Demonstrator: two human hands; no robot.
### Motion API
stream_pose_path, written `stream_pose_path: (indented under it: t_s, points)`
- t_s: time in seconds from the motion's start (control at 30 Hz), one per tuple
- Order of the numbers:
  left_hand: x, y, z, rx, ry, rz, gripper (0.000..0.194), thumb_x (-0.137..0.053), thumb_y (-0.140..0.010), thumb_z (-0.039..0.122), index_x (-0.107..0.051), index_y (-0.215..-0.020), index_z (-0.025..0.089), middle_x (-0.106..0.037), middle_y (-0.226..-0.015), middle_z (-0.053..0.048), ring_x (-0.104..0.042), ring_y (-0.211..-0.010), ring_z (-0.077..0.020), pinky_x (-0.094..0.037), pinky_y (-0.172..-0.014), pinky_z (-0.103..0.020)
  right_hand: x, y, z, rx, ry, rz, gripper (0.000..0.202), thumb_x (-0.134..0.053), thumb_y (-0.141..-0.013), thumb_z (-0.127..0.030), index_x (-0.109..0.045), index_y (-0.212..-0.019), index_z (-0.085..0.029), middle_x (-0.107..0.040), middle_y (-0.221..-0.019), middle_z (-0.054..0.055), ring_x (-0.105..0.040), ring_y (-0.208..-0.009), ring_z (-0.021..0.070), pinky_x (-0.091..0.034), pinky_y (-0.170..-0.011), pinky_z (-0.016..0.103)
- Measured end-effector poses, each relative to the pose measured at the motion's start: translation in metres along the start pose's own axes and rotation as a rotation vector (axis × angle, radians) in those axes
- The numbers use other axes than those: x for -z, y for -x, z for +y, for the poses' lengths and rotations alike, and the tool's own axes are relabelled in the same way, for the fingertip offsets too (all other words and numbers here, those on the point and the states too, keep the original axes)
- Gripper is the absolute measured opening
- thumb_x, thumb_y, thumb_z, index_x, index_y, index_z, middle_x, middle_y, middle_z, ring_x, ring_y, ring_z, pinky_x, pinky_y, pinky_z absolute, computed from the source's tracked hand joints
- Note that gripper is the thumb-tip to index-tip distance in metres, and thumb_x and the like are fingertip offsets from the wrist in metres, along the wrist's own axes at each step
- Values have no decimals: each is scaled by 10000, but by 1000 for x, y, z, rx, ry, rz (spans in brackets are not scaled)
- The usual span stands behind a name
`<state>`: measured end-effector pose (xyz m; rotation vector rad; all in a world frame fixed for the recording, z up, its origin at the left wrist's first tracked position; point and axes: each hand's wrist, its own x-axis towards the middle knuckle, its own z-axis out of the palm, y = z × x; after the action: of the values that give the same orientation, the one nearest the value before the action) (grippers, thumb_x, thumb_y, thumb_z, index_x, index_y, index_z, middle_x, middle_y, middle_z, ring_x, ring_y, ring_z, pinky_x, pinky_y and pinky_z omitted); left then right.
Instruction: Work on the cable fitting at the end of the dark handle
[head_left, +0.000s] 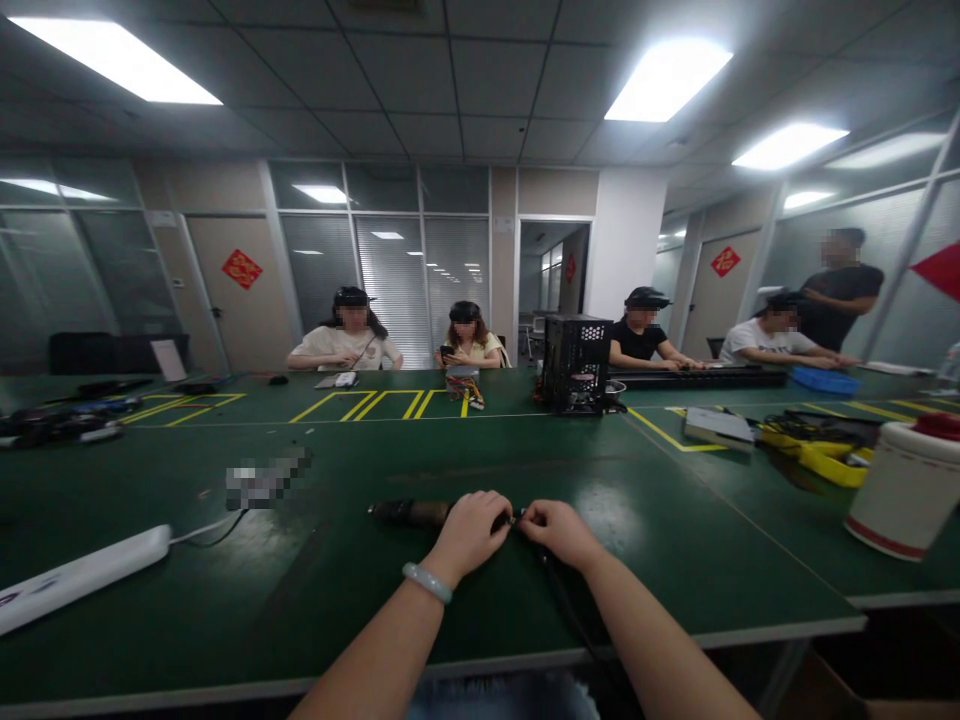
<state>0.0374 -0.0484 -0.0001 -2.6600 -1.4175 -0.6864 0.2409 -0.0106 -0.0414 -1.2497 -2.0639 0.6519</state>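
My left hand (476, 530), with a pale bangle (427, 582) at the wrist, is closed over the right end of a dark, long, tube-shaped thing (416, 513) lying on the green table. Its kind is not clear. My right hand (559, 530) is closed just beside it, thumb and fingers pinching near the end of a black cable (562, 590). That cable trails down towards the table's front edge. Between the two hands a small glint of metal shows. The fingers hide the exact spot where tube and cable come together.
A white power strip (90, 580) lies at left. A black computer case (577, 365) stands mid-table. At right are a silver box (718, 428), a yellow tray (832, 460) with cables and a white cup (904, 485). Several people sit across the table; one stands behind.
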Motion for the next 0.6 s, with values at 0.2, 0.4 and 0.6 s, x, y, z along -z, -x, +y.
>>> stream_pose_path:
  t_s: [0.2,0.4,0.6]
  points:
    - [1,1,1,-13,-10,-10,122,-550,-880,230,-578,-999,238,-613,-1010,-17,-556,-954,-195,-395,-830,-313,-1,-1,1,-8,-1,11,165,-630,-794,-350,-692,-772,-197,-691,-735,5,-607,-674,148,-395,-589,218]
    - [1,0,-1,-17,2,-4,115,-559,-876,234,-585,-988,238,-614,-1006,-13,-560,-943,-190,-392,-830,-311,-2,-1,0,-22,24,20,167,-630,-794,-345,-690,-780,-190,-692,-742,7,-612,-677,146,-397,-584,210]
    - [-1,-1,-2,-15,13,9,120,-577,-858,216,-585,-976,239,-618,-996,-11,-556,-941,-191,-385,-824,-308,-3,-1,0,-16,30,31,150,-632,-791,-333,-684,-768,-194,-691,-726,0,-609,-666,141,-389,-576,207]
